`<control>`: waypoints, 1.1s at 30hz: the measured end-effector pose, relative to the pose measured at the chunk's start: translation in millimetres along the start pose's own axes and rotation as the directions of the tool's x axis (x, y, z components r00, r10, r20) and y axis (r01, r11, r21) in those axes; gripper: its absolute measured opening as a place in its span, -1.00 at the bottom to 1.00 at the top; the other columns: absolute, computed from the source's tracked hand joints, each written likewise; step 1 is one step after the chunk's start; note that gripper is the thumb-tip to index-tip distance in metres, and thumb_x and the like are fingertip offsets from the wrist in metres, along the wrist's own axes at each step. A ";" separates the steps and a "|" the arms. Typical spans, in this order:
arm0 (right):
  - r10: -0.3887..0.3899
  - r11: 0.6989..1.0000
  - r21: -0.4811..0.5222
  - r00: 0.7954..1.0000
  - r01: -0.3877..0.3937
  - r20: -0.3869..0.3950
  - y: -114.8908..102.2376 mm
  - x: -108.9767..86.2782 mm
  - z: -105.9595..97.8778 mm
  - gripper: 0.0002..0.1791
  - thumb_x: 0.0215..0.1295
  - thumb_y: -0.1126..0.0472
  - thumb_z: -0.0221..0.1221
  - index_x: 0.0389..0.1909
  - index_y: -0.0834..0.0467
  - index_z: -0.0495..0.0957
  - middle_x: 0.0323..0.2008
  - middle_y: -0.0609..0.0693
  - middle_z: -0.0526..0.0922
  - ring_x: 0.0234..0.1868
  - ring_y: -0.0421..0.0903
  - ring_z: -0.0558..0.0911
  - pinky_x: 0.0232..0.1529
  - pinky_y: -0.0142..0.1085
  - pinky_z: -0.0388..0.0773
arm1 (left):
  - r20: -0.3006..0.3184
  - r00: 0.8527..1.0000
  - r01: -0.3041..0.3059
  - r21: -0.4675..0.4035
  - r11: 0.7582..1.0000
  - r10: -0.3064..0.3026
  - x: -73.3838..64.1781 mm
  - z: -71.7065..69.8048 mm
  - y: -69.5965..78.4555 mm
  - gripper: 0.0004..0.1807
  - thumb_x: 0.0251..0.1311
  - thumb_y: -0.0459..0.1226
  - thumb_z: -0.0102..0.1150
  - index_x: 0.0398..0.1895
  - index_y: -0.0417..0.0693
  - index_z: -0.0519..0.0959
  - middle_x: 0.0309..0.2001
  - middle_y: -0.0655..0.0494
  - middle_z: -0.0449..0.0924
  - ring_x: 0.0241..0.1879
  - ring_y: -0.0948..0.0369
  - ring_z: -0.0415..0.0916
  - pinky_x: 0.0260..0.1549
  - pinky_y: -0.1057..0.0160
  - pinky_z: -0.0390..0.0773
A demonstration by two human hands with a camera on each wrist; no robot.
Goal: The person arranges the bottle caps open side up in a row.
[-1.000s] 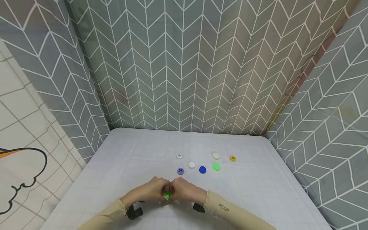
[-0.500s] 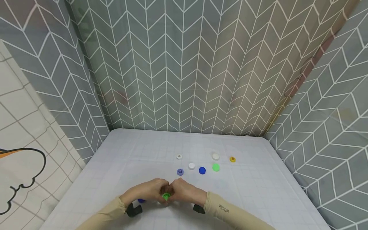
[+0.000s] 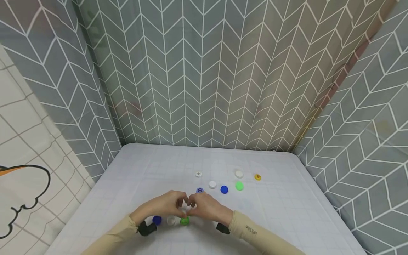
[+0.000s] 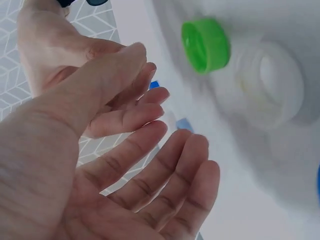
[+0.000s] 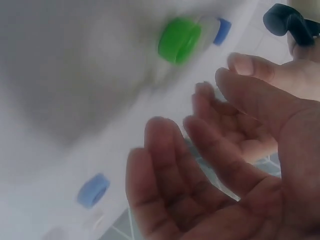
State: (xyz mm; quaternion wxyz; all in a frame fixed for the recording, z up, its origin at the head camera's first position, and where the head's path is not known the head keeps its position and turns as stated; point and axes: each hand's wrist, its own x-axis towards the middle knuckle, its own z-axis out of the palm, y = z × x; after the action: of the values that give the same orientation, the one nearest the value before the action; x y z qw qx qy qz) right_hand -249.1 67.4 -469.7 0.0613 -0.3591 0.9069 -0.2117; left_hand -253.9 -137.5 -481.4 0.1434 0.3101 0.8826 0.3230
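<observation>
Fingers relaxed and holding nothing, my left hand and right hand face each other with their tips close together. Just on the near side of them a green bottle cap rests on the white table. The left wrist view shows this green cap as hollow and standing apart from the fingers. Beside it lies a whitish translucent cap, a ring shape in the left wrist view. A dark blue cap completes the row, close to my left wrist.
Beyond the hands lie a light blue cap, partly covered by my right hand, a white cap, a blue cap and a bright green cap. Farther back are two white caps and a yellow cap. Patterned curtains surround the table.
Both hands have let go of the green cap and moved slightly away from me, their fingers loosening. The green cap now sits on the table, with the translucent and blue caps uncovered beside it.
</observation>
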 end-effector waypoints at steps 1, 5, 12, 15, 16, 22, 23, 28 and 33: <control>0.006 1.000 -0.001 1.000 -0.006 -0.012 2.0 -0.5 -1.0 -0.71 0.08 0.05 0.39 -0.21 0.09 0.68 -0.32 -0.11 0.71 -0.29 -0.28 0.61 -0.33 -0.51 0.47 | -0.009 1.000 -0.002 0.004 1.000 0.002 0.5 -1.9 0.8 -0.57 -0.05 -0.05 0.47 -0.14 -0.02 0.58 -0.35 0.10 0.58 -0.39 0.32 0.45 -0.42 0.39 0.47; 0.017 1.000 0.016 0.997 -0.016 -0.074 8.9 -3.0 -8.4 -0.69 0.06 0.07 0.41 -0.20 0.11 0.67 -0.32 -0.08 0.70 -0.31 -0.23 0.62 -0.34 -0.49 0.47 | -0.050 0.999 -0.007 0.034 0.999 0.009 3.6 -10.6 5.3 -0.56 -0.02 -0.04 0.44 -0.12 -0.04 0.57 -0.31 0.12 0.57 -0.30 0.23 0.49 -0.35 0.37 0.49; 0.072 0.995 0.075 0.984 -0.061 -0.161 19.3 -7.8 -25.5 -0.67 0.08 0.06 0.40 -0.16 0.13 0.66 -0.25 -0.01 0.70 -0.34 -0.22 0.60 -0.35 -0.46 0.50 | -0.131 0.988 -0.066 0.087 0.994 0.077 16.1 -22.8 8.0 -0.57 0.02 -0.05 0.42 -0.13 -0.10 0.58 -0.22 0.02 0.61 -0.23 0.14 0.54 -0.27 0.33 0.53; 0.091 0.993 0.093 0.974 -0.074 -0.206 26.1 -9.8 -29.4 -0.68 0.10 0.08 0.39 -0.15 0.13 0.66 -0.24 0.01 0.70 -0.38 -0.24 0.57 -0.38 -0.45 0.49 | -0.157 0.985 -0.064 0.092 0.994 0.078 22.6 -26.0 7.3 -0.59 0.02 -0.08 0.43 -0.14 -0.11 0.59 -0.20 0.00 0.62 -0.22 0.14 0.55 -0.27 0.32 0.54; 0.103 0.992 0.098 0.970 -0.082 -0.222 28.7 -10.6 -30.1 -0.67 0.10 0.08 0.39 -0.14 0.12 0.66 -0.25 0.00 0.69 -0.39 -0.24 0.56 -0.39 -0.44 0.48 | -0.163 0.984 -0.061 0.092 0.994 0.075 24.8 -27.0 7.0 -0.60 0.02 -0.09 0.43 -0.14 -0.11 0.59 -0.20 -0.01 0.62 -0.22 0.14 0.55 -0.27 0.31 0.54; 0.163 0.983 0.128 0.938 -0.129 -0.307 47.1 -13.9 -32.1 -0.65 0.11 0.10 0.37 -0.07 0.11 0.62 -0.25 0.00 0.69 -0.36 -0.17 0.58 -0.42 -0.43 0.45 | -0.172 0.983 -0.044 0.081 0.996 0.057 36.4 -31.3 4.9 -0.65 0.05 -0.15 0.41 -0.14 -0.11 0.60 -0.19 -0.02 0.63 -0.20 0.13 0.57 -0.26 0.29 0.55; 0.166 0.983 0.129 0.933 -0.130 -0.321 50.4 -13.9 -32.7 -0.65 0.11 0.11 0.37 -0.07 0.10 0.62 -0.25 0.01 0.69 -0.35 -0.14 0.59 -0.42 -0.43 0.45 | -0.173 0.983 -0.044 0.079 0.996 0.057 38.1 -31.9 3.9 -0.66 0.05 -0.16 0.41 -0.14 -0.12 0.60 -0.20 -0.03 0.64 -0.21 0.13 0.57 -0.27 0.29 0.55; 0.191 0.980 0.122 0.906 -0.156 -0.378 66.2 -10.8 -36.7 -0.63 0.11 0.10 0.37 -0.05 0.11 0.62 -0.27 0.01 0.68 -0.34 -0.12 0.60 -0.42 -0.43 0.44 | -0.189 0.982 -0.014 0.055 0.998 0.024 48.4 -35.1 -4.2 -0.68 0.05 -0.22 0.41 -0.16 -0.18 0.60 -0.23 -0.08 0.63 -0.27 0.18 0.55 -0.31 0.30 0.55; 0.211 0.977 0.127 0.894 -0.174 -0.396 79.4 -0.9 -40.0 -0.60 0.11 0.11 0.37 -0.02 0.12 0.61 -0.27 0.01 0.69 -0.38 -0.20 0.57 -0.43 -0.41 0.45 | -0.186 0.982 0.023 0.016 1.000 -0.019 64.3 -38.6 -13.0 -0.68 0.04 -0.23 0.41 -0.16 -0.17 0.60 -0.21 -0.11 0.63 -0.29 0.22 0.53 -0.32 0.26 0.55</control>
State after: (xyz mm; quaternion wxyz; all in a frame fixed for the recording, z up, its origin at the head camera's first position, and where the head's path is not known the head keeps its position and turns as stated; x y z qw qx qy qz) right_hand -308.6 133.4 -467.6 -0.0923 -0.2125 0.9206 -0.3143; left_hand -326.7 -122.7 -464.4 0.0608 0.2704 0.8983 0.3409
